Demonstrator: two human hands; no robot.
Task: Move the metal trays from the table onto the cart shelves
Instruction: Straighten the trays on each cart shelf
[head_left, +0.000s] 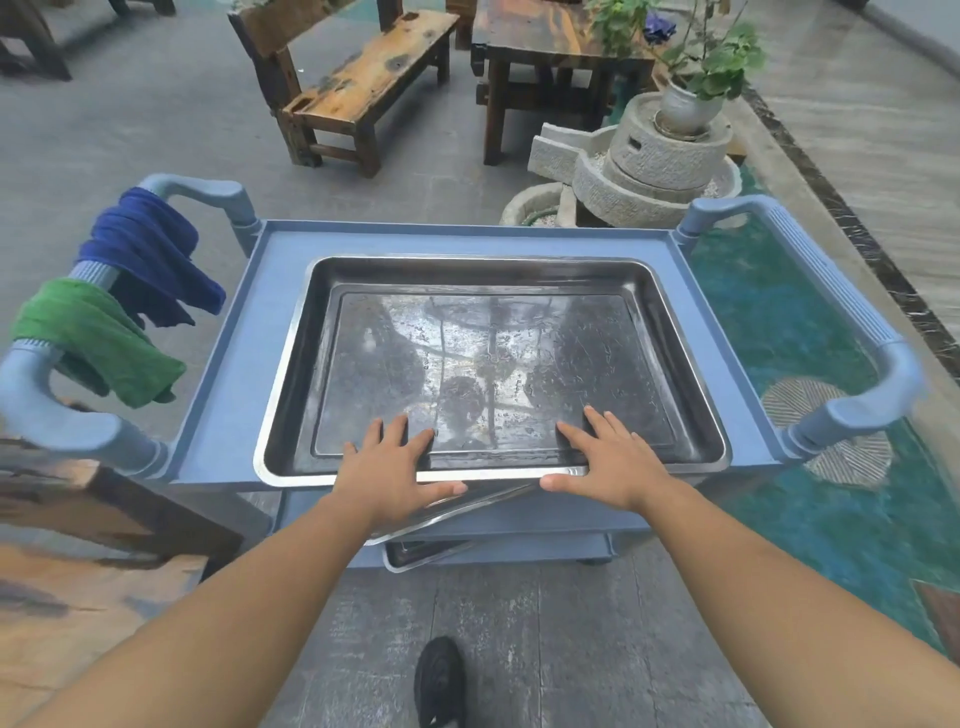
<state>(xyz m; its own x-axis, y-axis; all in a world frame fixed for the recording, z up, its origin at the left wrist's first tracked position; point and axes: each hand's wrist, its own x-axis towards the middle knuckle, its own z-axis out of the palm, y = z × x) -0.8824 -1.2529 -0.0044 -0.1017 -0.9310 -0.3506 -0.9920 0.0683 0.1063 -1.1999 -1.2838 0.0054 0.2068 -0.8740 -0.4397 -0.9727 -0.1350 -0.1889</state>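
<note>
A large metal tray (493, 317) lies flat on the top shelf of a blue plastic cart (244, 374). My left hand (389, 467) and my right hand (608, 462) rest on the tray's near rim, fingers straight and spread inside it, thumbs over the edge. Below, a second tray (457, 512) pokes out at an angle from the middle shelf. The rim of a third tray (415, 556) shows on the shelf under that.
A blue cloth (150, 249) and a green cloth (98, 338) hang on the cart's left handle. A wooden table corner (67, 519) is at my left. A bench (358, 83), a dark table (545, 47) and a stone mill with a plant (649, 156) stand beyond the cart.
</note>
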